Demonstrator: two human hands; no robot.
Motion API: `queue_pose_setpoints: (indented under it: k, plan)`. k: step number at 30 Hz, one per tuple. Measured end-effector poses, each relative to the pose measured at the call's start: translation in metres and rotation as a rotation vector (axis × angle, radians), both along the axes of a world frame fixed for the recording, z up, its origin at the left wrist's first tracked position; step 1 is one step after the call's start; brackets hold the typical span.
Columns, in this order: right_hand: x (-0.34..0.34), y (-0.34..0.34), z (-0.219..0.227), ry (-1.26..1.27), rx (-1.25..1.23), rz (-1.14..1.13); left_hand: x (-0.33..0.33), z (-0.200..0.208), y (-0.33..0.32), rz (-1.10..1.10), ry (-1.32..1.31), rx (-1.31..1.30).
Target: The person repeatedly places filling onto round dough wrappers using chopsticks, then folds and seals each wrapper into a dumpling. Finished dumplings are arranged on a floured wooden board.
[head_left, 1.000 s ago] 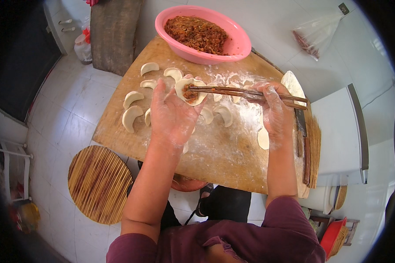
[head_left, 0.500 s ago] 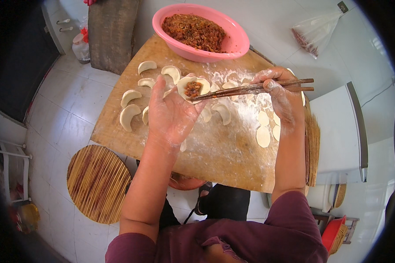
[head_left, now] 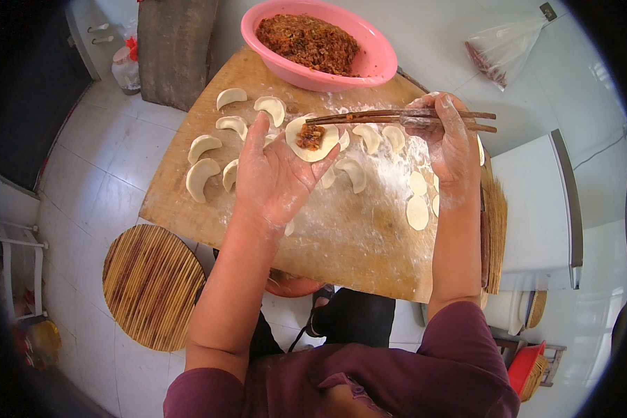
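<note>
My left hand (head_left: pixel 275 174), palm up, supports a round dumpling wrapper (head_left: pixel 329 143) on its fingers. A small heap of reddish-brown filling (head_left: pixel 310 136) lies in the middle of that wrapper. My right hand (head_left: pixel 448 143) is closed around a pair of wooden chopsticks (head_left: pixel 376 117), whose tips reach left over the wrapper's far part, just above the filling. Folded crescent dumplings (head_left: pixel 202 179) lie about my left hand on the floured wooden board (head_left: pixel 341 244). Flat wrappers (head_left: pixel 417 212) rest on the board, left of my right forearm. Flour dusts both hands.
At the board's far edge stands a pink basin (head_left: pixel 306 78) heaped with filling (head_left: pixel 306 43). A round reed mat (head_left: pixel 153 285) is low at the left. A straw brush (head_left: pixel 494 233) borders the board's right side, beside a white cabinet (head_left: pixel 533 216).
The chopstick tips have shifted from the wrapper's near edge to its far part. My right hand has risen slightly away from me. The wrapper remains on my left hand.
</note>
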State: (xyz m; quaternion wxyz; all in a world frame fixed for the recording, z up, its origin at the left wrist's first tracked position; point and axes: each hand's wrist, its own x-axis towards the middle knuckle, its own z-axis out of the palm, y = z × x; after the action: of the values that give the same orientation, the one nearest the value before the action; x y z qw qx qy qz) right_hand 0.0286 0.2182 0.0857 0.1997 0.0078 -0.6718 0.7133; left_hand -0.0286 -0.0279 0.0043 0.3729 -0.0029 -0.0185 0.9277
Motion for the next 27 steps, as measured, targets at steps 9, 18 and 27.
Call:
queue_pose_setpoints:
  k: [9,18,27]
  plan:
    - [-0.002,0.008,0.030,-0.050,0.210,-0.049,0.004,0.002,0.002,0.004,0.002,-0.026]
    - [-0.018,-0.002,0.026,-0.127,0.135,0.083,0.006,0.004,0.003,-0.001,0.052,-0.124]
    - [-0.037,0.012,0.047,-0.161,0.183,0.182,0.000,-0.004,0.002,-0.096,0.112,-0.052]
